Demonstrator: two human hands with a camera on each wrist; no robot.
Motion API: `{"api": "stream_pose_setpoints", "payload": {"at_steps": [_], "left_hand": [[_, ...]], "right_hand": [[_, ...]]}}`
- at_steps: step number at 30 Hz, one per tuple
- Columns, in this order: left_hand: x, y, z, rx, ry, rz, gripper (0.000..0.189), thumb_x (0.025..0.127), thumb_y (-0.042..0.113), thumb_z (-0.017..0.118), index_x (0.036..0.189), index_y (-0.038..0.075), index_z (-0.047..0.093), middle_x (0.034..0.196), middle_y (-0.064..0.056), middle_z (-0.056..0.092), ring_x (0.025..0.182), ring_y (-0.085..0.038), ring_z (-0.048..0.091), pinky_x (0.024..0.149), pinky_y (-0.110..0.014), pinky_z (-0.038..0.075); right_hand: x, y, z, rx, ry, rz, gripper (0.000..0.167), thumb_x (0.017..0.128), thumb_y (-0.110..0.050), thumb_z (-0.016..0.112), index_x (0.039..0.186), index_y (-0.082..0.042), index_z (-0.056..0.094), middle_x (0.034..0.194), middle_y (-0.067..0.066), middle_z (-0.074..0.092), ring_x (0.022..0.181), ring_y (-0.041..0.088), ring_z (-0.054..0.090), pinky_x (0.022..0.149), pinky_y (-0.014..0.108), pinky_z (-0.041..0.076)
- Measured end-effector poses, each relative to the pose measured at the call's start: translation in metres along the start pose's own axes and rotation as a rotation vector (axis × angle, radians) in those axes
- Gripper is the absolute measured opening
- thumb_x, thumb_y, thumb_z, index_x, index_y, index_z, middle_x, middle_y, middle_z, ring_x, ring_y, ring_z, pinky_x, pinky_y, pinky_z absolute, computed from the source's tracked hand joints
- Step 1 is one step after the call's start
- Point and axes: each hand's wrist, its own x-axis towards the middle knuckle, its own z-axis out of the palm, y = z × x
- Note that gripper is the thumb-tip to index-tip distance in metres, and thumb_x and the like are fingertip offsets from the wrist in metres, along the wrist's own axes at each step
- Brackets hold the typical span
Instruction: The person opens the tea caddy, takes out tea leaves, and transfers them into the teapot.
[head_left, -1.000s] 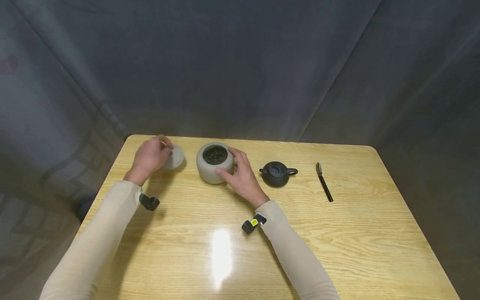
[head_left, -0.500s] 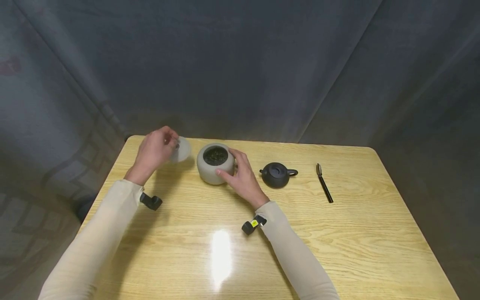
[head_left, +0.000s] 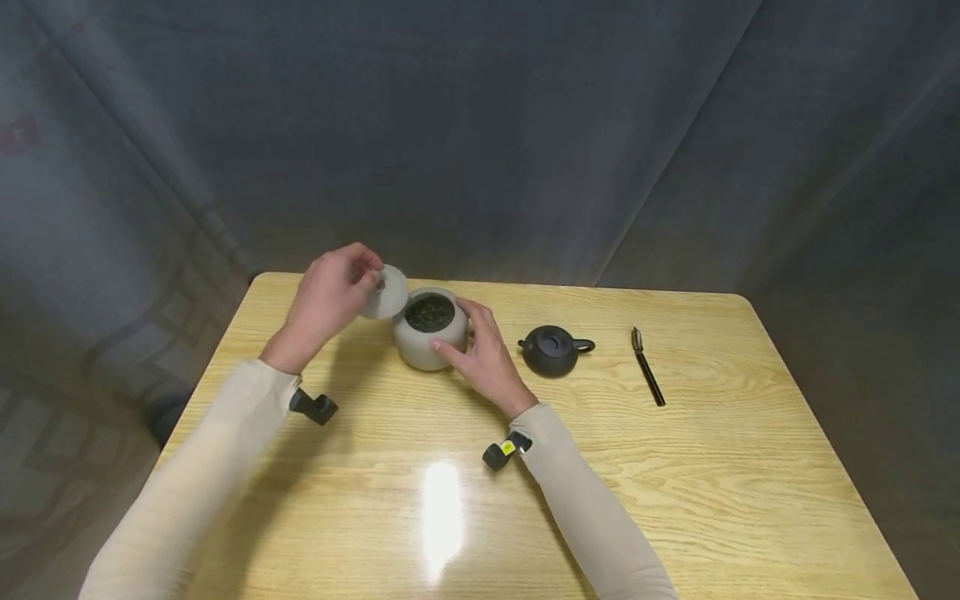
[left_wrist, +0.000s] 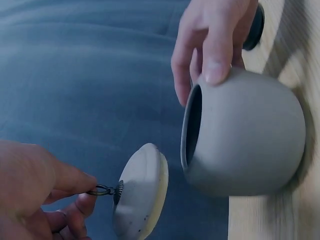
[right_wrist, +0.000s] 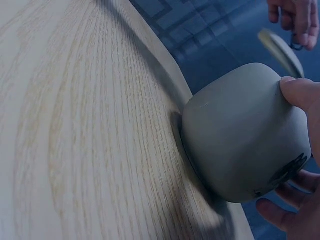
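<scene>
My left hand point(head_left: 330, 292) pinches the small metal ring point(left_wrist: 102, 190) on top of a pale grey lid point(left_wrist: 137, 192). The lid hangs in the air, tilted, at the upper left of the jar's mouth. A round grey jar point(head_left: 422, 346) stands on the table with dark, leafy bits point(head_left: 431, 312) inside. My right hand point(head_left: 487, 354) grips the jar's right side, thumb at the front and fingers round the back. A dark pattern point(right_wrist: 290, 170) shows on the jar's wall in the right wrist view.
To the right of the jar sits a black teapot point(head_left: 551, 352) with its handle pointing right. Farther right lies a slim dark-handled utensil point(head_left: 648, 367) with a metal tip. The wooden table point(head_left: 720, 467) ends at a dark curtain point(head_left: 480, 142) behind.
My left hand has lifted the lid and carried it rightward, up close to the jar's mouth. My right hand and the jar have stayed in place.
</scene>
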Motion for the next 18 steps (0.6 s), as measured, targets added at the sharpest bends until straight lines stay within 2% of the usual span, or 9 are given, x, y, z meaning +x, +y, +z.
{"api": "stream_pose_setpoints", "payload": {"at_steps": [8, 18], "left_hand": [[0.001, 0.017, 0.012, -0.002, -0.041, 0.051, 0.016, 0.107, 0.013, 0.062, 0.114, 0.003, 0.072, 0.107, -0.018, 0.075, 0.101, -0.035, 0.062, 0.089, -0.051, 0.048], [0.004, 0.02, 0.03, -0.022, -0.114, 0.073, 0.018, 0.107, 0.013, 0.063, 0.118, 0.003, 0.073, 0.116, -0.017, 0.075, 0.104, -0.034, 0.061, 0.089, -0.05, 0.051]], "right_hand": [[0.0, 0.0, -0.001, -0.011, -0.008, -0.004, 0.081, 0.097, -0.046, 0.077, 0.163, -0.021, 0.038, 0.163, 0.004, 0.04, 0.15, 0.025, 0.047, 0.12, 0.048, 0.049], [0.002, 0.001, -0.001, -0.012, -0.017, -0.006, 0.078, 0.099, -0.048, 0.075, 0.163, -0.023, 0.038, 0.162, 0.004, 0.04, 0.15, 0.024, 0.047, 0.119, 0.049, 0.049]]}}
